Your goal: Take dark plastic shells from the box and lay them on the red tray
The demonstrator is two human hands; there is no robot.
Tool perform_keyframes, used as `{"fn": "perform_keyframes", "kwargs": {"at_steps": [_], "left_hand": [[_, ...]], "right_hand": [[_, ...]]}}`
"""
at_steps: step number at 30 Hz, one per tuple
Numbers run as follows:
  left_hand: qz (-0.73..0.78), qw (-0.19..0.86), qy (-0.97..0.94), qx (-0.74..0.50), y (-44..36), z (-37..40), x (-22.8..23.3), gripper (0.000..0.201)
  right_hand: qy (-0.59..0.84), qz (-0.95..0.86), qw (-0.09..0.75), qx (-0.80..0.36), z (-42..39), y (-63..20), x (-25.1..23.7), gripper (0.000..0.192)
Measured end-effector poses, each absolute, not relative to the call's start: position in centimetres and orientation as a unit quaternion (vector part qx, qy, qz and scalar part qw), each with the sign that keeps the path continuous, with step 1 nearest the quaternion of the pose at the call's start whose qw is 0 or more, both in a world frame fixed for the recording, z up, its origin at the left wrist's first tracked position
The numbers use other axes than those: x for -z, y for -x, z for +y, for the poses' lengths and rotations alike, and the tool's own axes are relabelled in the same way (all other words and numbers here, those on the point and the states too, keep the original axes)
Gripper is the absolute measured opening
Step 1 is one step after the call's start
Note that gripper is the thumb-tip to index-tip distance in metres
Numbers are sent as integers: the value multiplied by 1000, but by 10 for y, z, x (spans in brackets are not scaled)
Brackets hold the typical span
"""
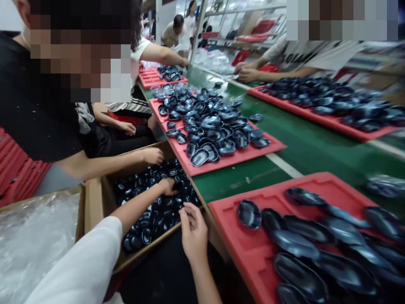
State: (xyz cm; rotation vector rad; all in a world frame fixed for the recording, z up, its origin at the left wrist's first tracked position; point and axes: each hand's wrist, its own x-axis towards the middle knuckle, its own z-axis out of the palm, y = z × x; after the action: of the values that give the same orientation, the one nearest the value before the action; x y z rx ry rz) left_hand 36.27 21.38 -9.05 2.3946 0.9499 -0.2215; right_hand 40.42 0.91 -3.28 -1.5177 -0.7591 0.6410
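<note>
My left hand [167, 186], in a white sleeve, reaches into a cardboard box [101, 198] full of small glossy dark shells [146, 234]. Its fingers curl down around one dark shell [179, 185], partly hidden by the hand. Over the box's near right corner, my right hand [195, 230] is raised with fingers loosely bent and apart; nothing shows in it. To its right, a red foam tray [228, 211] on the table bears larger, oval dark-blue shells [295, 243], blurred towards the right edge.
Across the box, a co-worker's hand [153, 156] hovers above the shells. Another red tray [202, 169], heaped with shells, lies on the green table [247, 185]. A third loaded tray [357, 134] stands across. An open carton with clear plastic bags [38, 236] is at left.
</note>
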Motion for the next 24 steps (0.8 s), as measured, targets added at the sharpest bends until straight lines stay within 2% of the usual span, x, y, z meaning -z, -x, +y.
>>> {"fn": "perform_keyframes", "kwargs": {"at_steps": [5,8,19,22,24], "left_hand": [[416,253,-855,177,-353,223,140,71],[430,230,-847,211,-326,208,155,67],[433,263,-797,330,-262,179,135,62],[439,261,-776,370,-270,179,130,61],[429,235,-797,354,-289,184,126,57]], "right_hand": [[669,-320,609,-281,8,-411,36,36],[667,-313,605,-303,11,-413,37,36],[650,-339,597,-326,18,-409,39,32],[652,-330,594,-337,15,-408,38,33],[651,-328,590,-347,12,-407,38,33]]}}
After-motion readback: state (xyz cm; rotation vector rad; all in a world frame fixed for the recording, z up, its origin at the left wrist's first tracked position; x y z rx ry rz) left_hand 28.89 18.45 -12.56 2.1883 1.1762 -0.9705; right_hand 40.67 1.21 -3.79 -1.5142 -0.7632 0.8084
